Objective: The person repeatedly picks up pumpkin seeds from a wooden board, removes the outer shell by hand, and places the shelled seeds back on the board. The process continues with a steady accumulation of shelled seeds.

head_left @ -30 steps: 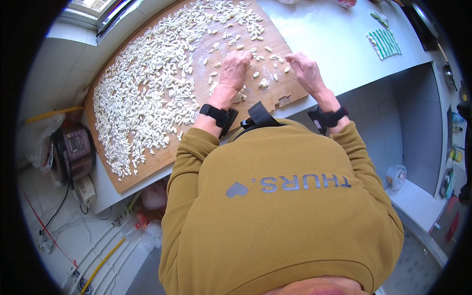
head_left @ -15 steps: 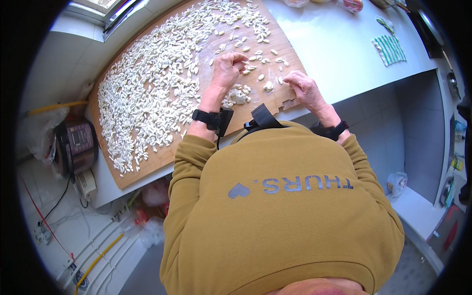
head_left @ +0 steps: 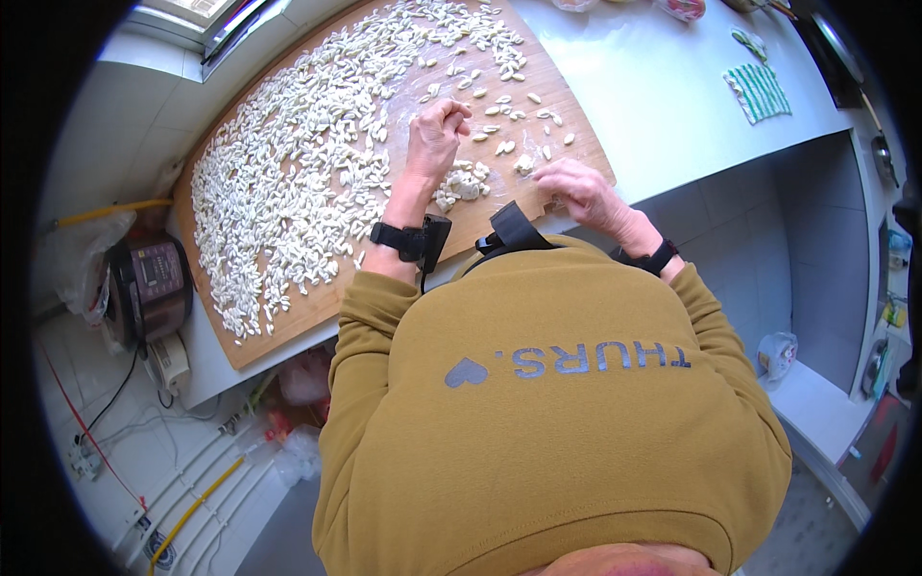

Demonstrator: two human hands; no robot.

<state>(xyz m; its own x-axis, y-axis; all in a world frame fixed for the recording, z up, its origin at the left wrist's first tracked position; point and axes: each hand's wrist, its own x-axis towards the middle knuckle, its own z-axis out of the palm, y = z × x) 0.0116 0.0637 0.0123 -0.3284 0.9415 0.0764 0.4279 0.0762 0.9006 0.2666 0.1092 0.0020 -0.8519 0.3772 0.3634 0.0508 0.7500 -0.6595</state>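
A wooden board (head_left: 394, 230) is covered with many small white, shaped dough pieces (head_left: 279, 182), denser on its left half. My left hand (head_left: 432, 144) hovers over the middle with fingertips drawn together; whatever they may hold is hidden. Below it sits a small heap of dough bits (head_left: 466, 184). My right hand (head_left: 586, 197) is at the board's front right, fingers partly stretched out and loosely bent, just right of a small dough lump (head_left: 523, 165). Both wrists wear black straps.
The white counter (head_left: 634, 115) extends right, with a green-striped cloth (head_left: 755, 93) and bagged items (head_left: 682, 8) at its back. An appliance (head_left: 149, 283) sits left of the board beside plastic bags. Under the counter are pipes and a recess (head_left: 740, 250) holding a bag.
My right hand has moved down toward the board's front edge, its fingers loosening. My left hand has shifted leftward, fingertips still together. The whole view shifted slightly.
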